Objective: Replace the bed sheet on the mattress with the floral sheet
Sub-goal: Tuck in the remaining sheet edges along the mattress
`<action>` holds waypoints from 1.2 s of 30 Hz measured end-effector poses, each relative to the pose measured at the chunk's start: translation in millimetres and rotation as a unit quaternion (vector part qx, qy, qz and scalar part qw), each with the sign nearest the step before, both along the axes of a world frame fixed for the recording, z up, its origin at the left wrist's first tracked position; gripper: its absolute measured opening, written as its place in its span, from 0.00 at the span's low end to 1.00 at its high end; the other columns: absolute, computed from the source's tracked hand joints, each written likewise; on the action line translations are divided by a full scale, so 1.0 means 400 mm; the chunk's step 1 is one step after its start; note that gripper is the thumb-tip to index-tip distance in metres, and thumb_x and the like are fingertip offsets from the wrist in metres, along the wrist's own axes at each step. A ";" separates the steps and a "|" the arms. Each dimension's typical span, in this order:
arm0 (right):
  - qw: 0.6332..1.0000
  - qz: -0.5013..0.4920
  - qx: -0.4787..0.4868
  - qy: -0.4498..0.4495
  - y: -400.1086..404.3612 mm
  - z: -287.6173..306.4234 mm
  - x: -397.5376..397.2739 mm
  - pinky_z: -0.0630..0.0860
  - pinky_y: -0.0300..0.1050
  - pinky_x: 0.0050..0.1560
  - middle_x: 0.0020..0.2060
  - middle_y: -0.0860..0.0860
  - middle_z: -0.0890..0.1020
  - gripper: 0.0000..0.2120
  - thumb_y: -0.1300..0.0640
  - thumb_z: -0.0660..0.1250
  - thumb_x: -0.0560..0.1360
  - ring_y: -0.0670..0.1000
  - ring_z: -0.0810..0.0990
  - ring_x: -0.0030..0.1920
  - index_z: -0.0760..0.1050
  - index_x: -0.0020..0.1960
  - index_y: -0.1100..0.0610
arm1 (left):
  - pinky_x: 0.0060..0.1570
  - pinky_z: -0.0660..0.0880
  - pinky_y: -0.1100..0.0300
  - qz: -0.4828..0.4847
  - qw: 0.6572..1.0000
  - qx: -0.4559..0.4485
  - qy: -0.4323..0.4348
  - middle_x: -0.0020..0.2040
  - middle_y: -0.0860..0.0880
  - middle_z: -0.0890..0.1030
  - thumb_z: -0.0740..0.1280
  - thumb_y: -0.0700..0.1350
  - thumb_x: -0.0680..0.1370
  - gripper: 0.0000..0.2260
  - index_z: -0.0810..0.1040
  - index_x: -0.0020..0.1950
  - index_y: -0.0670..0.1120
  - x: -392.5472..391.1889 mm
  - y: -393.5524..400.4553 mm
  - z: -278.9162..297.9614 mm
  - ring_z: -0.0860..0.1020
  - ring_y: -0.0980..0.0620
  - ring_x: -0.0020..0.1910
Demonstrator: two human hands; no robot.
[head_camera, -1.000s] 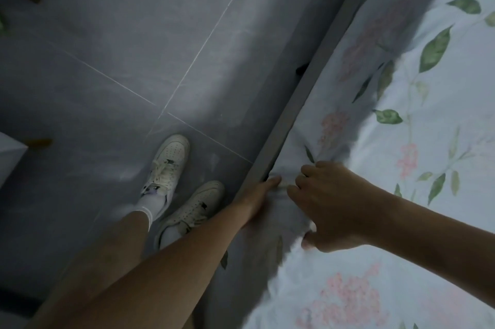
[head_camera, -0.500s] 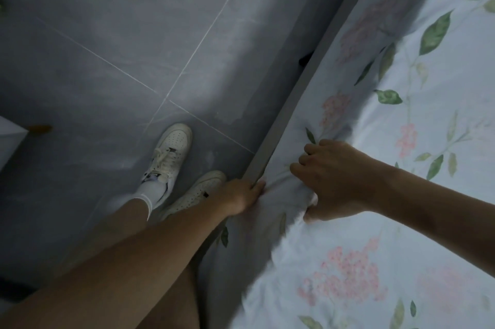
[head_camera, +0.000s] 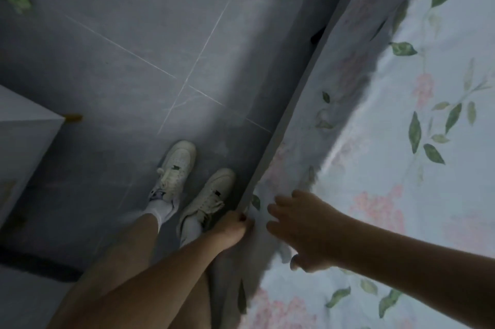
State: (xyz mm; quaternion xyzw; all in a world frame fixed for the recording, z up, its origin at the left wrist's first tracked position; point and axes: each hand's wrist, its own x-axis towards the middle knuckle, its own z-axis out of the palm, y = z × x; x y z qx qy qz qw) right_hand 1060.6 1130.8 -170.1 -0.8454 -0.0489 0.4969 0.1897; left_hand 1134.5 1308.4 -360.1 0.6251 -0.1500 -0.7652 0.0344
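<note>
Open grey floor [head_camera: 128, 42] left of bed frame rail [head_camera: 300, 93] (white cabinet [head_camera: 21, 146] far-left).

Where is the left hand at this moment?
Head view, lower centre: the left hand grips the floral sheet at the bed frame edge, beside the right hand.

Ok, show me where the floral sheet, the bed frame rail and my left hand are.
floral sheet [head_camera: 401, 194], head view, flat top surface.
bed frame rail [head_camera: 300, 98], head view, grey edge strip.
left hand [head_camera: 233, 229], head view, back of the hand.

White sneakers [head_camera: 187, 176] on grey tiled floor [head_camera: 134, 34]
</note>
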 end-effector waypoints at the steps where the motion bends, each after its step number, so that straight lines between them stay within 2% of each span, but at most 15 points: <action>1: 1.000 0.005 -0.006 0.003 0.029 -0.017 -0.006 0.67 0.52 0.51 0.60 0.55 0.74 0.32 0.33 0.69 0.74 0.55 0.70 0.55 0.72 0.68 0.54 | 0.40 0.73 0.56 0.022 1.000 -0.008 -0.017 0.42 0.47 0.81 0.64 0.55 0.83 0.15 0.80 0.43 0.49 -0.015 0.013 0.001 0.81 0.45 0.43; 2: 1.000 0.004 -0.012 0.006 0.046 -0.035 -0.011 0.67 0.52 0.50 0.58 0.54 0.75 0.33 0.32 0.69 0.73 0.55 0.69 0.53 0.73 0.67 0.54 | 0.37 0.74 0.53 0.043 0.998 -0.019 -0.032 0.38 0.47 0.78 0.64 0.57 0.81 0.16 0.76 0.37 0.50 -0.029 0.026 -0.001 0.78 0.47 0.38; 4: 0.999 0.008 -0.028 0.014 0.059 -0.059 -0.012 0.71 0.51 0.51 0.54 0.53 0.77 0.35 0.28 0.68 0.72 0.54 0.70 0.50 0.74 0.66 0.53 | 0.39 0.73 0.48 0.071 0.995 -0.047 -0.052 0.40 0.46 0.74 0.65 0.61 0.77 0.16 0.71 0.36 0.51 -0.047 0.048 -0.004 0.74 0.49 0.37; 6: 0.999 0.020 -0.046 0.022 0.067 -0.071 -0.003 0.73 0.51 0.52 0.52 0.51 0.78 0.35 0.26 0.67 0.71 0.53 0.73 0.49 0.75 0.65 0.53 | 0.40 0.70 0.53 0.097 0.993 -0.039 -0.060 0.46 0.44 0.76 0.67 0.57 0.79 0.15 0.73 0.44 0.47 -0.052 0.065 -0.012 0.75 0.49 0.41; 8: 0.998 0.010 -0.055 0.029 0.077 -0.068 0.002 0.72 0.49 0.49 0.48 0.50 0.80 0.35 0.26 0.68 0.71 0.52 0.75 0.47 0.77 0.63 0.53 | 0.46 0.74 0.52 0.114 0.991 -0.017 -0.064 0.52 0.41 0.79 0.68 0.54 0.81 0.16 0.76 0.54 0.41 -0.052 0.083 -0.021 0.78 0.47 0.48; 10: 0.997 -0.002 -0.066 0.031 0.083 -0.056 -0.002 0.71 0.47 0.48 0.44 0.49 0.80 0.33 0.28 0.68 0.71 0.51 0.76 0.44 0.78 0.61 0.54 | 0.52 0.76 0.50 0.120 0.991 -0.003 -0.051 0.53 0.42 0.80 0.68 0.58 0.80 0.20 0.78 0.56 0.41 -0.046 0.093 -0.022 0.79 0.46 0.50; 13: 0.997 -0.030 -0.069 0.016 0.088 -0.026 -0.017 0.73 0.46 0.48 0.42 0.48 0.80 0.28 0.31 0.68 0.72 0.50 0.76 0.42 0.78 0.56 0.55 | 0.53 0.75 0.54 0.138 0.990 0.014 -0.014 0.54 0.45 0.81 0.66 0.63 0.80 0.21 0.81 0.54 0.44 -0.050 0.118 -0.039 0.79 0.48 0.51; 16: 0.997 -0.043 -0.071 -0.002 0.094 -0.004 -0.036 0.69 0.45 0.45 0.41 0.48 0.78 0.25 0.33 0.68 0.73 0.48 0.73 0.41 0.77 0.54 0.54 | 0.72 0.70 0.49 0.199 0.977 0.054 0.059 0.68 0.50 0.80 0.65 0.76 0.71 0.39 0.80 0.70 0.49 -0.069 0.138 -0.029 0.78 0.49 0.66; 20: 0.996 -0.041 -0.078 -0.021 0.097 0.001 -0.039 0.70 0.46 0.45 0.40 0.48 0.77 0.25 0.33 0.66 0.73 0.49 0.71 0.40 0.76 0.54 0.54 | 0.77 0.65 0.47 0.258 0.959 0.093 0.077 0.76 0.50 0.74 0.64 0.81 0.65 0.48 0.73 0.77 0.52 -0.101 0.139 -0.039 0.72 0.49 0.73; 22: 0.995 -0.042 -0.083 -0.027 0.098 -0.008 -0.043 0.68 0.47 0.45 0.41 0.49 0.77 0.25 0.34 0.66 0.74 0.50 0.71 0.41 0.75 0.55 0.55 | 0.78 0.63 0.47 0.227 0.967 0.081 0.085 0.78 0.49 0.71 0.60 0.85 0.64 0.52 0.70 0.79 0.55 -0.101 0.117 -0.024 0.70 0.49 0.75; 25: 0.994 -0.049 -0.091 -0.029 0.097 -0.016 -0.046 0.69 0.47 0.46 0.42 0.49 0.77 0.26 0.33 0.65 0.74 0.50 0.71 0.42 0.75 0.57 0.55 | 0.77 0.61 0.51 0.044 0.998 0.037 0.016 0.80 0.44 0.67 0.45 0.74 0.80 0.39 0.63 0.83 0.52 -0.086 0.081 0.005 0.67 0.44 0.78; 28: 0.993 -0.057 -0.092 -0.037 0.100 -0.020 -0.056 0.68 0.48 0.47 0.44 0.50 0.78 0.28 0.33 0.66 0.74 0.50 0.71 0.43 0.74 0.60 0.55 | 0.70 0.70 0.52 -0.168 0.984 -0.002 -0.057 0.73 0.39 0.75 0.36 0.71 0.80 0.39 0.60 0.83 0.51 -0.070 0.079 -0.009 0.80 0.41 0.63; 30: 0.993 -0.057 -0.093 -0.049 0.102 -0.030 -0.062 0.65 0.48 0.48 0.48 0.51 0.80 0.30 0.32 0.65 0.75 0.51 0.70 0.44 0.73 0.64 0.55 | 0.64 0.74 0.53 -0.267 0.961 -0.027 -0.068 0.68 0.39 0.80 0.36 0.70 0.80 0.38 0.59 0.83 0.52 -0.064 0.086 -0.032 0.84 0.43 0.51; 33: 0.990 -0.076 -0.100 -0.059 0.102 -0.050 -0.067 0.65 0.49 0.51 0.51 0.51 0.80 0.32 0.32 0.65 0.74 0.52 0.67 0.45 0.72 0.68 0.54 | 0.64 0.73 0.51 -0.339 0.927 -0.096 -0.131 0.62 0.42 0.83 0.39 0.63 0.85 0.34 0.77 0.72 0.48 -0.062 0.077 -0.039 0.81 0.43 0.57; 36: 0.980 -0.124 -0.110 -0.108 0.112 -0.051 -0.096 0.67 0.51 0.61 0.53 0.51 0.77 0.31 0.34 0.67 0.72 0.53 0.68 0.51 0.74 0.66 0.53 | 0.59 0.71 0.53 -0.327 0.899 -0.237 -0.168 0.58 0.42 0.81 0.50 0.55 0.87 0.23 0.79 0.61 0.43 -0.043 0.055 -0.003 0.78 0.43 0.56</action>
